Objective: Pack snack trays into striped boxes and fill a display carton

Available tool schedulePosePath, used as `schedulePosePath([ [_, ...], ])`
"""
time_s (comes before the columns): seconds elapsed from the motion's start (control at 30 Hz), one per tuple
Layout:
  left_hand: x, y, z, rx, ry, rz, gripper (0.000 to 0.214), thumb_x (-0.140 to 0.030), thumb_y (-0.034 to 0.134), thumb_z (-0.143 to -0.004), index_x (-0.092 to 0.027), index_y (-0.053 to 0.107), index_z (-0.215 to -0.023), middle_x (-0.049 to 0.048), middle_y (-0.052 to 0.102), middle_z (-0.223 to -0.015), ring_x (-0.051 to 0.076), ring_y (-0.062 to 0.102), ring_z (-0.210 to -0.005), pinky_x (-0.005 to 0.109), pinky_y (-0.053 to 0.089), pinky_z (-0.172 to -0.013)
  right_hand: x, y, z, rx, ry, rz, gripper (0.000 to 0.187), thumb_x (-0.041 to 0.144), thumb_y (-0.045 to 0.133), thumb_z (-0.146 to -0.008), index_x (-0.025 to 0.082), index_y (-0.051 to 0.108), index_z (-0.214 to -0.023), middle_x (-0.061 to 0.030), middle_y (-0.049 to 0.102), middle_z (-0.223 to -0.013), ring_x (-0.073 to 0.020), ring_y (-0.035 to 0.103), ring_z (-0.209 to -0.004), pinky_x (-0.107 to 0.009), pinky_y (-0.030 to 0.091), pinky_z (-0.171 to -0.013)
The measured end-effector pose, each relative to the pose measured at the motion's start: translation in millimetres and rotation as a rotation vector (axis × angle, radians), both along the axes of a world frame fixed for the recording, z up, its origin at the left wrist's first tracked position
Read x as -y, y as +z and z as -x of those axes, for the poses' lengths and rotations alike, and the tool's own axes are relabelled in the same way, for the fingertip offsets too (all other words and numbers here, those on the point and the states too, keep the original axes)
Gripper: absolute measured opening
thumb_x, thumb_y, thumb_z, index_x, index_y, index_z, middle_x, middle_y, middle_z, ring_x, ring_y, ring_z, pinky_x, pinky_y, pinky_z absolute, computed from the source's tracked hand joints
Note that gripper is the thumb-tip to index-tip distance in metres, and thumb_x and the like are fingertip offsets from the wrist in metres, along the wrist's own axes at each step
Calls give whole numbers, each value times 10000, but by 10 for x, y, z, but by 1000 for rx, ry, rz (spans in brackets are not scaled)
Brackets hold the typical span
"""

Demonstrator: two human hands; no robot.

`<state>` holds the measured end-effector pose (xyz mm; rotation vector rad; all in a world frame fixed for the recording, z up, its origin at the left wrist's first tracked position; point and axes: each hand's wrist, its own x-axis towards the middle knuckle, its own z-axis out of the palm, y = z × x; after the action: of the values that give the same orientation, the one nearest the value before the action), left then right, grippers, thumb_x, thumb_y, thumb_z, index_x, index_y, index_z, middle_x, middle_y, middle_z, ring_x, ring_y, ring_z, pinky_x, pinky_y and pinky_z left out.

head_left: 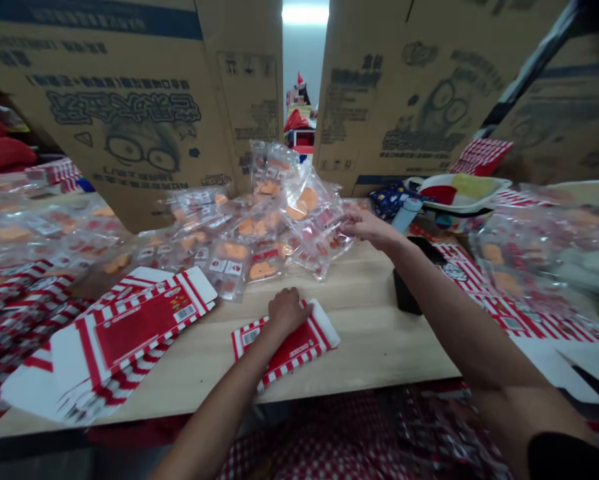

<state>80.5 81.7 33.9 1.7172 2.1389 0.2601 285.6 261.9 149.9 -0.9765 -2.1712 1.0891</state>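
Note:
My left hand rests closed on a red-and-white striped box lying on the wooden table in front of me, holding it down. My right hand reaches forward to a pile of clear plastic packets with orange and red contents. Its fingers are curled on the packets at the pile's right edge.
A stack of flat striped cartons lies at the left. More packets cover the far left and right. Large cardboard boxes stand behind. A black object and a white tray sit right.

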Motion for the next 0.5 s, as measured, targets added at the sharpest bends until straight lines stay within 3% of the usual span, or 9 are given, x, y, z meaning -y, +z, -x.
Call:
schedulePosePath([
  [0.1,-106,-53,28,19,34,31,245,-336,604,-824,-167,688,-980,181,736,-1095,335,693,-1042,381,508,-829,166,-57,-350,-160,-9,201,386,435,776,-692,176,706,-968,-60,717,-872,-200,635,-746,-301,489,-682],
  [0.23,-74,-5,240,71,173,19,268,-326,514,-870,-157,628,-1044,208,740,-1046,343,707,-1004,393,503,-800,424,-113,-585,-236,13,249,432,430,798,-689,161,679,-1006,-53,697,-859,-186,632,-760,-294,486,-707],
  [0.37,96,93,467,206,240,-50,216,-304,486,-862,-163,624,-950,188,753,-973,309,722,-922,352,504,-742,610,-94,-634,-245,80,279,417,437,790,-724,183,660,-1027,-44,698,-866,-192,657,-781,-295,499,-721],
  [0.5,393,209,603,400,221,-155,231,-312,457,-842,-198,587,-689,88,715,-684,255,682,-683,316,492,-606,656,-16,-668,-178,156,305,405,413,772,-753,181,651,-1061,-48,698,-839,-200,656,-754,-310,518,-711],
])
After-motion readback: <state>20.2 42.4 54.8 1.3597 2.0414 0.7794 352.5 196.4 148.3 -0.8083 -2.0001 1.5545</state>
